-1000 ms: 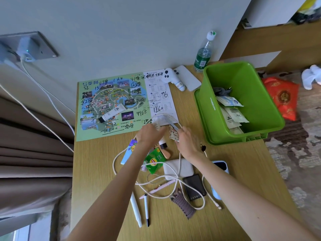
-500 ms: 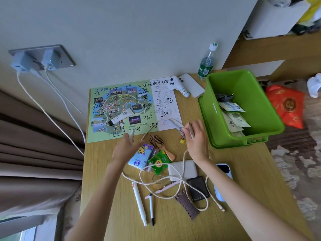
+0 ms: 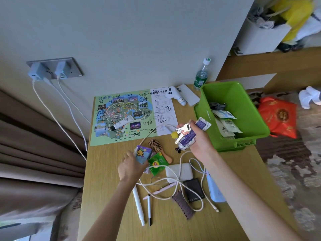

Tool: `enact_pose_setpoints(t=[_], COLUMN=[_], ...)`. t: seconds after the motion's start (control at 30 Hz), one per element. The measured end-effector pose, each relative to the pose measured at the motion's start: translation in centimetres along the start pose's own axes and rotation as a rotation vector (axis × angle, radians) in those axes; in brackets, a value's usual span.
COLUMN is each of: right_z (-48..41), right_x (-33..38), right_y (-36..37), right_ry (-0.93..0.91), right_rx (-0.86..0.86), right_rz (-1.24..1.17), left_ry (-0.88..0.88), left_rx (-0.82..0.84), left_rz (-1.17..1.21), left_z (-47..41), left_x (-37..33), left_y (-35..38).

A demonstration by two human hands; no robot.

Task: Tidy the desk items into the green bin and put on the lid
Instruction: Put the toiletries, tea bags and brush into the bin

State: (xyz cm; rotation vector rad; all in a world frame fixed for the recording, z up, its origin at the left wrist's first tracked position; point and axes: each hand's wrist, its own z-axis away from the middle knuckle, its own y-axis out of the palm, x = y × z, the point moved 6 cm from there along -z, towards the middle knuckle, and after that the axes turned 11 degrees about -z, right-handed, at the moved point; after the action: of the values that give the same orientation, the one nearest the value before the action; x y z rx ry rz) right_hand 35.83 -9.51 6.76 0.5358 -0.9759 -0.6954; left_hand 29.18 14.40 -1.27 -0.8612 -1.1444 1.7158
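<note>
The green bin (image 3: 206, 117) stands at the desk's right edge with packets and a grey cable inside. My right hand (image 3: 199, 141) is raised just left of the bin, shut on a purple-and-white tube (image 3: 190, 135) and a bunch of keys (image 3: 181, 132) with a yellow charm. My left hand (image 3: 132, 166) rests on the desk and grips a small blue tissue pack (image 3: 143, 153) with a yellow cartoon figure. Beside it lie a green tea packet (image 3: 157, 163) and a small hairbrush (image 3: 157, 146).
A park map sheet (image 3: 121, 117) with a small tube on it lies at the back. White cables (image 3: 180, 183), a white power bank (image 3: 178, 172), black wallet (image 3: 193, 190), pens (image 3: 139, 204), a hair clip (image 3: 183, 204) and a blue phone (image 3: 214, 188) crowd the front. A bottle (image 3: 201, 76) stands by the wall.
My right hand has lifted the tube and keys off the desk toward the bin. My left hand has moved down from the map's edge and closed on the blue tissue pack.
</note>
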Motion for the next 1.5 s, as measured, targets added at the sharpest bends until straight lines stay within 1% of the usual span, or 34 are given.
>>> enact_pose_setpoints(t=[0.03,0.1,0.17,0.27,0.33,0.4,0.47,0.57,0.73,0.83,0.93,0.97,1.03,1.1,1.2,1.27,1.3,1.37,1.43,1.5], right_z=[0.1,0.2,0.5,0.9,1.1,1.3,1.3,1.1,0.0,-1.2,-2.8,-3.5,-4.6,-5.3,-5.7,-5.5,-5.3,-5.0,-5.1,-5.3], right_x=[0.3,0.9,1.8,3.4,5.1,7.1,9.2,12.3,17.2,19.9,21.0,21.1,20.5,19.1,16.1,14.3,13.7,13.3,13.5,13.9], right_y=[-0.1,-0.3,-0.4,-0.2,0.0,0.3,0.3,0.1,-1.1,-2.9,-5.5,-6.3,-7.5,-8.3,-9.4,-10.7,-11.3,-11.9,-11.9,-11.4], right_ry=[0.008,0.026,0.042,0.046,0.021,-0.014,-0.052,-0.098,-0.185,-0.270,-0.288,-0.289,-0.266,-0.174,0.063,0.221,0.303,0.427,0.488,0.536], right_rx=[-0.022,-0.048,-0.067,-0.071,-0.068,-0.070,-0.073,-0.078,-0.060,-0.146,-0.245,-0.245,-0.188,-0.069,0.165,0.272,0.294,0.284,0.283,0.310], right_rz=[-0.042,-0.093,-0.088,-0.075,-0.053,-0.019,0.048,0.141,0.259,0.386,0.615,0.731,0.967,1.192,1.484,1.728,1.835,1.987,2.077,2.116], left_ry=[-0.033,-0.124,-0.188,-0.217,-0.242,-0.270,-0.277,-0.216,0.007,0.115,0.141,0.161,0.198,0.200,0.166,0.171,0.177,0.181,0.159,0.127], left_rx=[0.013,0.094,0.192,0.247,0.272,0.340,0.412,0.438,0.343,0.319,0.291,0.283,0.282,0.269,0.253,0.256,0.256,0.257,0.255,0.250], left_rz=[0.031,0.161,0.404,0.788,0.968,1.145,1.236,1.238,1.162,1.187,1.156,1.146,1.136,1.106,1.086,1.095,1.098,1.092,1.085,1.085], left_z=[0.0,-0.3,-0.6,-0.4,-0.1,0.2,0.3,0.3,0.4,0.3,0.0,-0.1,-0.3,-0.8,-1.6,-1.9,-2.0,-2.3,-2.7,-3.1], left_x=[0.2,1.1,1.9,2.3,2.5,2.3,1.8,0.0,-5.8,-10.1,-13.9,-15.2,-17.4,-19.0,-20.3,-21.0,-21.2,-21.6,-21.8,-21.8], left_y=[0.1,0.6,1.4,2.0,2.0,1.8,1.2,-0.5,-4.6,-6.6,-8.0,-8.5,-9.0,-8.9,-8.6,-8.4,-8.4,-8.2,-8.0,-7.8])
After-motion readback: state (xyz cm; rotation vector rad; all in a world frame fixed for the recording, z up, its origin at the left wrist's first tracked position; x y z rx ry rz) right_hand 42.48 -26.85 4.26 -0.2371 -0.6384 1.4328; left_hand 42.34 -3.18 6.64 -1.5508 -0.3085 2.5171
